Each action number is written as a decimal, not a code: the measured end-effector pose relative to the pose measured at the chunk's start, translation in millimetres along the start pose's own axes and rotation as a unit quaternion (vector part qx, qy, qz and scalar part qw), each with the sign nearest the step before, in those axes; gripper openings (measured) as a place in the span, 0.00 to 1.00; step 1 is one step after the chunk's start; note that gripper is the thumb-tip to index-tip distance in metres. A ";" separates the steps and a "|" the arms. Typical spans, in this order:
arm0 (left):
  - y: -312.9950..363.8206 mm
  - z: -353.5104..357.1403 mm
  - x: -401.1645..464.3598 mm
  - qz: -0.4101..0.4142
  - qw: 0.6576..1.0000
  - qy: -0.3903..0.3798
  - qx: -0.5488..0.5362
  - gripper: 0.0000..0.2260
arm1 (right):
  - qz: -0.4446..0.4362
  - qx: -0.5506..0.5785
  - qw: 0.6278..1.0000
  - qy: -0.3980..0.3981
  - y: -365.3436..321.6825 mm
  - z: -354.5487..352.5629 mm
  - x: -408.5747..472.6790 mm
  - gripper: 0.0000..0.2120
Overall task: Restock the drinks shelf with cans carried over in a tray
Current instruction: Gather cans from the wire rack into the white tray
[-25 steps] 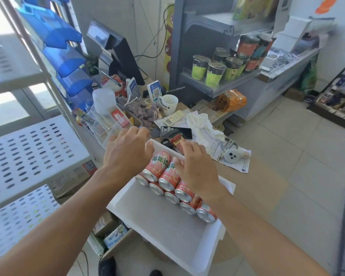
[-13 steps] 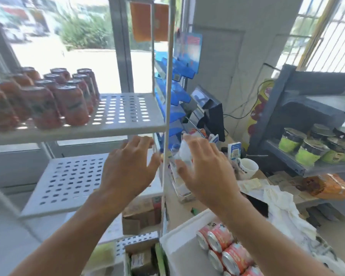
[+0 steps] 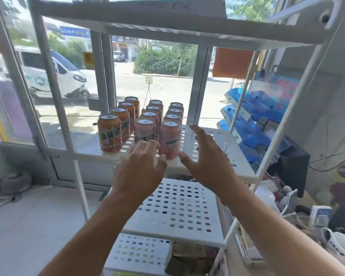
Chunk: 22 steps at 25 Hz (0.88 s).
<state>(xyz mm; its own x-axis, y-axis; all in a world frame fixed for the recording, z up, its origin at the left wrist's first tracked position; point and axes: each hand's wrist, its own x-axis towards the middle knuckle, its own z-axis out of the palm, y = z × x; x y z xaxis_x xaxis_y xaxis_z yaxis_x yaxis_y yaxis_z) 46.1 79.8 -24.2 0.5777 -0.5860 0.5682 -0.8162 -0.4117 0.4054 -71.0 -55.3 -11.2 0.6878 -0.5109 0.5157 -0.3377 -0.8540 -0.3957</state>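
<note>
Several orange and pink drink cans (image 3: 110,133) stand in three rows on the left part of a white perforated shelf (image 3: 217,148). My left hand (image 3: 139,170) is raised in front of the front-row cans, fingers loosely spread, holding nothing. My right hand (image 3: 205,158) hovers just right of the nearest pink can (image 3: 169,139), fingers spread and empty, over the bare right part of the shelf. The tray is out of view.
A lower perforated shelf (image 3: 175,208) sits below my hands, with another beneath it. White uprights (image 3: 275,136) frame the rack. Blue display bins (image 3: 251,120) and a dark monitor (image 3: 291,166) stand to the right. A window is behind the shelf.
My view has swung left and up from the tray on the counter to the shelf. Both hands left the tray's cans and now hover empty before the shelved cans.
</note>
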 end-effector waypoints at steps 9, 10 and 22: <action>-41.4 5.3 45.7 0.012 0.999 0.006 -0.032 0.12 | 0.094 0.069 0.993 0.006 -3.4 66.9 60.2 0.35; -44.8 5.9 48.4 0.014 0.999 0.001 -0.037 0.13 | 0.102 0.079 0.992 0.014 -4.9 71.2 61.6 0.35; -38.6 11.4 57.3 0.079 0.991 -0.017 -0.106 0.13 | 0.185 0.295 0.924 0.156 4.7 49.4 22.3 0.34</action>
<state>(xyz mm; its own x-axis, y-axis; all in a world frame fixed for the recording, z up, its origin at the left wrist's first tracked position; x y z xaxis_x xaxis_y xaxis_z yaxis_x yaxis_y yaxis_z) 110.7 54.2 -15.5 0.4394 -0.6561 0.6136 -0.8751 -0.1584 0.4573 -25.5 -65.8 -39.1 0.3463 -0.8395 0.4188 -0.0398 -0.4592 -0.8875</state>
